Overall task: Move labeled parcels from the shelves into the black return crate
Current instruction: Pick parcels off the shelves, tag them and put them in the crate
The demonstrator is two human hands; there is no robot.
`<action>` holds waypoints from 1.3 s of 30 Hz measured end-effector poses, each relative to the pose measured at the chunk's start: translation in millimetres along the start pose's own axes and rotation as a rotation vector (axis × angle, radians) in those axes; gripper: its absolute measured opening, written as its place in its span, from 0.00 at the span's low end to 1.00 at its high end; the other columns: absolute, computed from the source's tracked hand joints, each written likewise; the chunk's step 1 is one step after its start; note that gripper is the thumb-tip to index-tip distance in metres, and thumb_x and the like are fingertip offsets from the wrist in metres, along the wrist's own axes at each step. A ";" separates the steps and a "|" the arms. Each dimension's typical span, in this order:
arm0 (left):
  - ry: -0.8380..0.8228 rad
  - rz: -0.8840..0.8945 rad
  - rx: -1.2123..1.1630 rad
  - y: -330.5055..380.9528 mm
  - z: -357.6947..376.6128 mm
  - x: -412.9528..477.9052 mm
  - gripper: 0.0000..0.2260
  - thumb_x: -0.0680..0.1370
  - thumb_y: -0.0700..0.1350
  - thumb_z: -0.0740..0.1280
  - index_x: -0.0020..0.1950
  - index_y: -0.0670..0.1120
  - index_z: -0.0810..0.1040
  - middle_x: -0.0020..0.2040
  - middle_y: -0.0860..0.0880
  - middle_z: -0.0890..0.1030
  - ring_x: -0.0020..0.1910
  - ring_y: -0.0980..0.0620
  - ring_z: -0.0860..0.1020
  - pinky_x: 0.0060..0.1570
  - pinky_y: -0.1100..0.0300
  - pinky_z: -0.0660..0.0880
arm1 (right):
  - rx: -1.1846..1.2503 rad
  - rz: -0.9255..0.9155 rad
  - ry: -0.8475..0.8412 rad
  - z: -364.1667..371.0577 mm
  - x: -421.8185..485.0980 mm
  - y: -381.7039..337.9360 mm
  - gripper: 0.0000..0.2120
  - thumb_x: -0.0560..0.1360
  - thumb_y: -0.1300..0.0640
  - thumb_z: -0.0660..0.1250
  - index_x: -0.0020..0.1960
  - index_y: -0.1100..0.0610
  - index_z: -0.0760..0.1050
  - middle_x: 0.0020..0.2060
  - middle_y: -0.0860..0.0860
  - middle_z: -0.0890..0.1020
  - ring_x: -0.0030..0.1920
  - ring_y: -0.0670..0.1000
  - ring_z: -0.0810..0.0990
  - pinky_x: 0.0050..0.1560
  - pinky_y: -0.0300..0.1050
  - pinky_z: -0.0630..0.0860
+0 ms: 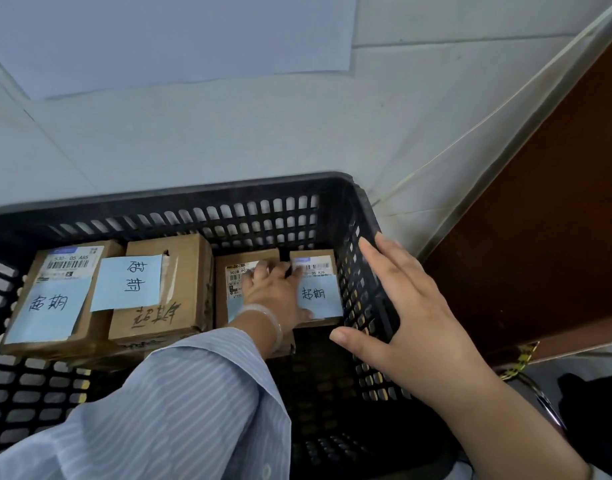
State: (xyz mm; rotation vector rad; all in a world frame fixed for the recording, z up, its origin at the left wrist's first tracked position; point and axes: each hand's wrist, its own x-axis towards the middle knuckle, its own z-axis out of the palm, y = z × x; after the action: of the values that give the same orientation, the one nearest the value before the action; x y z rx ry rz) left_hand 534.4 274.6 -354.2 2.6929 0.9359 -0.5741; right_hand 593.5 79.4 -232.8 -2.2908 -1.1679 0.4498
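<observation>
The black return crate (pixel 228 199) sits on the floor below me, holding several brown cardboard parcels with blue handwritten notes. My left hand (pixel 275 289) reaches down inside and lies flat across two small parcels at the back right, fingers spread over the left one (pixel 233 271) and the right one (pixel 320 289). My right hand (pixel 412 310) rests on the crate's right wall, thumb inside, fingers straight along the rim. Two larger parcels lie at the left: one with a printed label (pixel 55 292), one with a loose blue note (pixel 159 289).
A dark brown wooden panel (pixel 547 237) rises just right of the crate. Pale tiled floor (pixel 228 126) lies beyond the crate, with a thin white cord along the wall base. A dark object with a metal bar shows at the bottom right corner (pixel 581 403).
</observation>
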 end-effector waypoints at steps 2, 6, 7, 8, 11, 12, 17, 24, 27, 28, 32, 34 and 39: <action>0.002 0.013 0.033 -2.7 3.1 2.2 0.41 0.72 0.67 0.66 0.80 0.59 0.51 0.80 0.54 0.50 0.78 0.42 0.44 0.74 0.41 0.43 | -0.044 0.006 -0.003 -0.2 0.1 -0.8 0.43 0.59 0.23 0.55 0.70 0.25 0.39 0.75 0.30 0.42 0.73 0.31 0.36 0.76 0.44 0.44; 0.009 0.023 0.005 -4.9 2.1 3.0 0.41 0.72 0.67 0.66 0.80 0.59 0.50 0.80 0.54 0.46 0.78 0.41 0.44 0.75 0.40 0.42 | -0.113 -0.007 -0.009 1.3 1.4 0.8 0.44 0.63 0.24 0.58 0.71 0.27 0.37 0.76 0.34 0.41 0.74 0.35 0.34 0.75 0.45 0.41; 0.010 0.023 0.001 -5.6 -0.1 2.2 0.41 0.72 0.67 0.66 0.80 0.59 0.50 0.81 0.54 0.45 0.78 0.41 0.45 0.75 0.39 0.43 | -0.125 -0.012 -0.013 1.8 1.6 1.5 0.44 0.64 0.25 0.58 0.72 0.29 0.38 0.77 0.34 0.41 0.74 0.36 0.34 0.75 0.45 0.41; 0.013 0.023 -0.002 -6.1 -3.3 1.3 0.41 0.72 0.67 0.66 0.79 0.60 0.49 0.81 0.54 0.45 0.78 0.41 0.45 0.75 0.39 0.43 | -0.140 -0.017 -0.018 2.1 1.9 2.1 0.45 0.64 0.25 0.59 0.74 0.30 0.38 0.77 0.35 0.41 0.75 0.37 0.34 0.75 0.45 0.40; 0.066 0.037 -0.034 -7.8 -15.4 -4.8 0.41 0.72 0.67 0.66 0.79 0.61 0.49 0.81 0.53 0.46 0.79 0.43 0.46 0.75 0.39 0.46 | -0.189 -0.024 -0.029 2.5 3.4 2.1 0.47 0.66 0.26 0.59 0.76 0.35 0.38 0.77 0.37 0.40 0.76 0.39 0.34 0.74 0.45 0.37; 0.099 0.043 -0.042 -8.1 -20.6 -9.2 0.42 0.72 0.67 0.67 0.79 0.61 0.49 0.81 0.53 0.47 0.79 0.44 0.46 0.75 0.40 0.46 | -0.204 -0.026 -0.029 2.5 3.6 1.9 0.47 0.67 0.27 0.60 0.77 0.36 0.38 0.78 0.38 0.40 0.76 0.40 0.34 0.74 0.46 0.36; 0.238 0.082 -0.083 -7.6 -48.1 -57.0 0.40 0.73 0.67 0.65 0.79 0.60 0.49 0.81 0.53 0.48 0.79 0.48 0.46 0.76 0.43 0.47 | -0.270 -0.041 -0.027 1.0 -0.5 0.4 0.46 0.70 0.27 0.60 0.77 0.38 0.38 0.79 0.43 0.41 0.78 0.46 0.37 0.75 0.49 0.37; 0.369 0.201 -0.110 -3.5 -78.2 -130.1 0.37 0.75 0.67 0.61 0.79 0.60 0.48 0.81 0.54 0.51 0.79 0.50 0.49 0.77 0.45 0.51 | -0.292 -0.022 0.087 -12.1 -38.2 -16.6 0.46 0.69 0.26 0.58 0.78 0.39 0.38 0.79 0.45 0.44 0.78 0.48 0.39 0.75 0.50 0.38; 0.437 0.339 -0.131 8.4 -80.7 -157.2 0.37 0.75 0.67 0.61 0.79 0.60 0.49 0.81 0.54 0.51 0.79 0.50 0.50 0.77 0.45 0.52 | -0.314 0.013 0.200 -16.2 -77.4 -26.5 0.46 0.69 0.25 0.56 0.78 0.40 0.39 0.79 0.45 0.45 0.78 0.47 0.39 0.74 0.47 0.35; 0.459 0.404 -0.129 13.7 -79.4 -165.1 0.37 0.75 0.68 0.61 0.79 0.60 0.49 0.80 0.54 0.52 0.79 0.50 0.50 0.76 0.45 0.52 | -0.325 0.038 0.237 -16.4 -93.4 -29.3 0.46 0.69 0.25 0.56 0.78 0.40 0.40 0.79 0.44 0.45 0.78 0.46 0.38 0.74 0.48 0.35; 0.522 0.677 -0.076 37.7 -65.7 -198.3 0.37 0.75 0.68 0.62 0.79 0.59 0.52 0.80 0.53 0.55 0.79 0.50 0.52 0.76 0.44 0.55 | -0.342 0.246 0.395 -13.8 -172.6 -38.5 0.45 0.70 0.26 0.57 0.78 0.39 0.40 0.78 0.41 0.42 0.77 0.43 0.36 0.77 0.48 0.38; 0.499 0.794 -0.080 54.6 -56.7 -214.3 0.37 0.75 0.68 0.61 0.79 0.59 0.50 0.80 0.53 0.54 0.79 0.50 0.52 0.76 0.45 0.55 | -0.360 0.356 0.446 -10.4 -216.5 -41.2 0.44 0.70 0.25 0.56 0.77 0.37 0.39 0.78 0.40 0.41 0.77 0.42 0.35 0.76 0.46 0.37; 0.436 1.123 -0.090 135.7 -32.5 -278.6 0.36 0.75 0.68 0.60 0.79 0.61 0.49 0.80 0.53 0.54 0.79 0.51 0.51 0.75 0.43 0.55 | -0.416 0.622 0.575 -12.8 -333.2 -43.7 0.45 0.65 0.21 0.50 0.77 0.37 0.42 0.78 0.40 0.45 0.77 0.43 0.40 0.76 0.47 0.39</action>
State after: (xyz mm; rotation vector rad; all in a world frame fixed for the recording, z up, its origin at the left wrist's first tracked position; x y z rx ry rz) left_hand 429.4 30.3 -191.8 2.7260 -0.5393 0.2903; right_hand 381.3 -175.8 -178.5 -2.8477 -0.2656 -0.2728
